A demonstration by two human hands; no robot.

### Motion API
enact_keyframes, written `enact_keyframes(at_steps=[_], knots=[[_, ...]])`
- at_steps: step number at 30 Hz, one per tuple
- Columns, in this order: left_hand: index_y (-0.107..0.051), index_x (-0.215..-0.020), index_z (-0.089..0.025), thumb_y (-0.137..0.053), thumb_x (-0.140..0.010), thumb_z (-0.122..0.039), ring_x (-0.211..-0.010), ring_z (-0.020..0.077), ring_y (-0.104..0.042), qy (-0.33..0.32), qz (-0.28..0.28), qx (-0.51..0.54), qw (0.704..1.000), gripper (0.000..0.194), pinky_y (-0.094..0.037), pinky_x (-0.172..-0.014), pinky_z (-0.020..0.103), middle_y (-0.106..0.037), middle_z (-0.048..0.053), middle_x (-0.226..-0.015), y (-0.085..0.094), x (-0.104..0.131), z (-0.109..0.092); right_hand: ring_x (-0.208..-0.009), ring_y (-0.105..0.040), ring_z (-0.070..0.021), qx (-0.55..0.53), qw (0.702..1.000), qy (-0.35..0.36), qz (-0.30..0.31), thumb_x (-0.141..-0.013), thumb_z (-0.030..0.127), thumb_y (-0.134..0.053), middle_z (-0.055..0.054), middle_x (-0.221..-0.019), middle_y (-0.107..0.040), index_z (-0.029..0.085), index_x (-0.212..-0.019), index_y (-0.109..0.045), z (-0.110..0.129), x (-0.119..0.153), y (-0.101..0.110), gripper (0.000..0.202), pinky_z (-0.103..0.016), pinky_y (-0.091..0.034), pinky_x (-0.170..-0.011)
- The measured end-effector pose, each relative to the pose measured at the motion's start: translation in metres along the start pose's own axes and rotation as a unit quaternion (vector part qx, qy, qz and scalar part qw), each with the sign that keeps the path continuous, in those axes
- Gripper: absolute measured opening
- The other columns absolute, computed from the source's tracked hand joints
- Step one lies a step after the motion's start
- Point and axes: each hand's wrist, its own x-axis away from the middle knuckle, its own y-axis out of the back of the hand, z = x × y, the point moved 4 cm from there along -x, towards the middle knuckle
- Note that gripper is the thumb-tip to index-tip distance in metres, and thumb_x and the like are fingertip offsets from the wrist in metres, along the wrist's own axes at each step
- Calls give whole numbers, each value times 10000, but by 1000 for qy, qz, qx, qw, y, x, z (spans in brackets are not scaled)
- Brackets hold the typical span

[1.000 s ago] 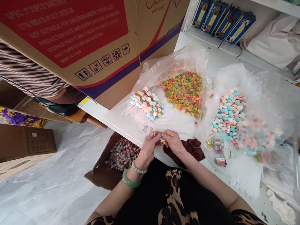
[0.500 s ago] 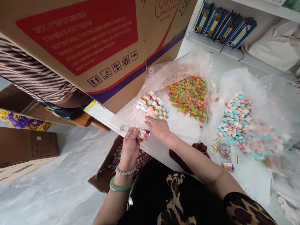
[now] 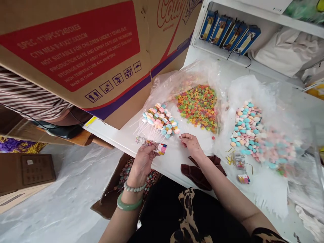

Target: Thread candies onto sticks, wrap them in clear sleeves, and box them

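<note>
My left hand (image 3: 144, 160) is closed on small printed clear candy wrappers (image 3: 162, 148), held just above the table's front edge. My right hand (image 3: 191, 145) is pinched around a thin white stick at the right end of a pile of candy skewers (image 3: 160, 118). That stick seems to belong to the candy skewer (image 3: 177, 131) with a pale pink sweet nearest my fingertips. The piled skewers carry pink, blue and white sweets with brownish rings between, their white sticks pointing toward me.
Behind the skewers lies an open clear bag of ring gummies (image 3: 198, 106). A bag of pastel sweets (image 3: 246, 125) sits to the right, near gold twist ties (image 3: 230, 157) and stacked wrappers (image 3: 240, 161). A large carton (image 3: 101, 50) stands left; a brown cloth (image 3: 196, 175) lies close to my right forearm.
My right hand has moved from over the skewers to their right end, its fingers now pinched on a stick. My left hand still holds the wrappers. The view has shifted slightly.
</note>
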Motion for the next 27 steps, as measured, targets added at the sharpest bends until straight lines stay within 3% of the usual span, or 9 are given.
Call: enact_keyframes(at_steps=[4, 9, 14, 18, 21, 23, 25, 27], knots=[[-672, -843, -142, -832, -589, -241, -658, 162, -668, -9, 19, -10, 1000, 316, -554, -590, 286, -706, 32, -768, -13, -4, -1, -488, -386, -94, -151, 987, -45, 37, -541, 338, -668, 39, -520, -521, 182, -684, -604, -2, -5, 8, 221, -248, -278, -504], [-682, -789, -141, -867, -582, -311, -602, 135, -648, -13, 13, -12, 1000, 326, -565, -614, 310, -707, 26, -829, -18, -1, -8, -513, -371, -97, -153, 987, -28, 31, -594, 351, -676, 44, -544, -505, 185, -707, -618, -5, 11, 33, 210, -248, -248, -510], [-689, -680, -128, -907, -507, -281, -605, 104, -617, -25, -12, -17, 999, 319, -516, -597, 225, -678, 7, -685, -17, 6, -8, -544, -358, -117, 9, 996, 14, -82, -698, 421, -623, 56, -535, -422, 206, -661, -591, -19, 22, 82, 221, -265, -257, -541], [-679, -676, -150, -883, -558, -247, -603, 78, -578, -5, -3, -19, 1000, 255, -483, -601, 193, -647, -20, -656, -27, 8, 5, -617, -453, -153, 156, 983, 50, -77, -790, 416, -542, 29, -607, -515, 225, -704, -613, -13, 28, 97, 221, -283, -323, -602], [-684, -720, -157, -852, -613, -273, -608, 79, -562, 16, 14, -43, 999, 231, -477, -609, 199, -637, -19, -675, -35, 10, 17, -689, -516, -185, 318, 943, 62, -82, -861, 349, -478, -11, -705, -616, 237, -768, -650, -8, 32, 99, 225, -304, -342, -642], [-678, -710, -158, -829, -642, -288, -587, 84, -544, -21, -10, -85, 996, 211, -452, -572, 204, -633, -15, -675, -33, 12, 15, -781, -546, -219, 416, 900, 86, -102, -877, 264, -456, -69, -816, -667, 220, -793, -673, -5, 34, 99, 236, -329, -358, -687], [-682, -735, -170, -801, -680, -285, -630, 101, -564, -116, -67, -132, 982, 174, -448, -592, 214, -652, -11, -724, -24, 14, 3, -912, -553, -258, 448, 875, 123, -140, -864, 201, -457, -132, -954, -677, 191, -837, -692, -1, 36, 95, 237, -358, -377, -763], [-695, -795, -199, -785, -698, -265, -747, 128, -604, -188, -102, -168, 962, 149, -462, -672, 223, -676, -13, -809, -13, 15, -10, -975, -552, -269, 386, 899, 146, -147, -850, 199, -472, -141, -1018, -669, 183, -884, -702, 4, 36, 83, 233, -373, -393, -814]])
